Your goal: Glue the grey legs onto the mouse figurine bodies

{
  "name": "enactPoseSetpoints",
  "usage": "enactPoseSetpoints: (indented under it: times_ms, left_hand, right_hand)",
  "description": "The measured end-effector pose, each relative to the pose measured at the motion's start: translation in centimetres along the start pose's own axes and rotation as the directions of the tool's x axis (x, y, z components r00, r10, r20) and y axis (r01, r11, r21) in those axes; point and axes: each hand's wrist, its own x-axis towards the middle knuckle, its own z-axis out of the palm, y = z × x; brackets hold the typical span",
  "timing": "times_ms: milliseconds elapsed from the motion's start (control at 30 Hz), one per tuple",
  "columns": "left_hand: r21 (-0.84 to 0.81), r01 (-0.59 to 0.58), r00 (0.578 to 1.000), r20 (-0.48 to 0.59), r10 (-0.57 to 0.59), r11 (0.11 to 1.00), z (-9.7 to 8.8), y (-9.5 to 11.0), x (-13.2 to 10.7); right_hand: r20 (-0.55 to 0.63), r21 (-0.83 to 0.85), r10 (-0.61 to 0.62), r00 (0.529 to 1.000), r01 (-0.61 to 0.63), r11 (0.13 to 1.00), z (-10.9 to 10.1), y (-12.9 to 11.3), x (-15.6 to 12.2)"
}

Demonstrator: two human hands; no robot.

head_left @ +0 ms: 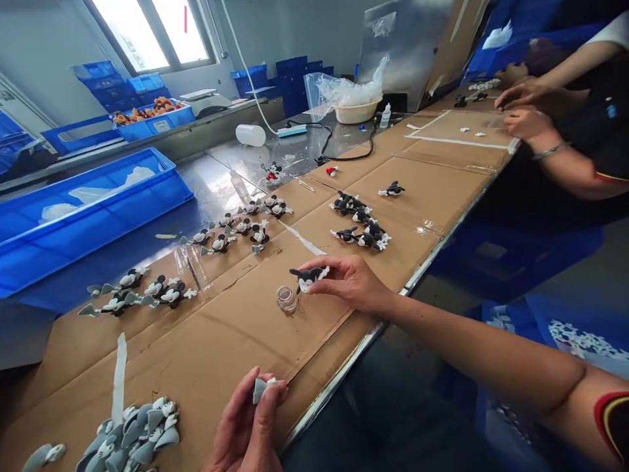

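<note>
From where I stand, the worker's right hand (356, 285) has thumb and fingers pinched on a small black-and-white plastic mouse-like figure (306, 282), lifted over the brown cardboard sheet (246, 328) that covers the bench. The left hand (260, 426), nearer the body, is closed on a little grey cone-shaped piece with a white part (259, 391), gripped between thumb and fingers, also above the cardboard's near edge. Just beside the held figure sits a small clear round dish (287, 299), between the right hand and the finished-looking grey, black and white figures (171, 295) lying in groups farther left. A heap of loose grey-and-white pieces (140, 429) crowds the near left, with a white tape strip (118, 373) running up from it. Beyond the right hand lies a cluster of black-and-white figures (372, 235). Along the back stand a long blue plastic bin (162, 174) and a cream plastic basin (358, 113) stuffed with clear bags, a black cable (351, 158) looping in front of it. At the far right, a co-worker's hands (531, 124) hover over the same bench.
</note>
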Motion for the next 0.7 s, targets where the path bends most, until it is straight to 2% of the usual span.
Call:
enactPoseSetpoints:
  times_ms: [133, 200, 367, 467, 600, 700]
  left_hand:
    - [-0.016, -0.036, 0.999, 0.016, 0.036, 0.999, -0.4, -0.6, 0.0]
    - [-0.019, -0.061, 0.997, 0.047, 0.061, 0.998, -0.6, -0.8, -0.1]
    - [-0.023, -0.096, 0.993, 0.064, 0.097, 0.995, -1.0, -0.9, -0.1]
    - [0.051, -0.156, 0.978, 0.147, 0.147, 0.987, -1.7, -1.3, 0.2]
    - [0.114, -0.164, 0.967, 0.216, 0.136, 0.980, -3.0, -2.1, 0.7]
    - [0.171, -0.270, 0.913, 0.359, 0.195, 0.948, -3.9, -2.3, 1.2]
  right_hand:
    - [0.045, -0.189, -0.120, 0.992, 0.126, 0.974, 0.1, -0.8, 0.8]
    - [0.105, -0.291, -0.200, 0.974, 0.222, 0.931, 0.1, -1.2, 1.3]
    - [0.236, -0.425, -0.322, 0.917, 0.395, 0.814, -0.1, -1.5, 2.3]
    - [0.281, -0.485, -0.377, 0.882, 0.470, 0.738, -0.3, -1.3, 2.7]
    - [0.384, -0.487, -0.470, 0.795, 0.607, 0.628, -0.5, -0.9, 3.1]
    - [0.433, -0.489, -0.484, 0.760, 0.649, 0.582, -0.6, -0.6, 3.1]
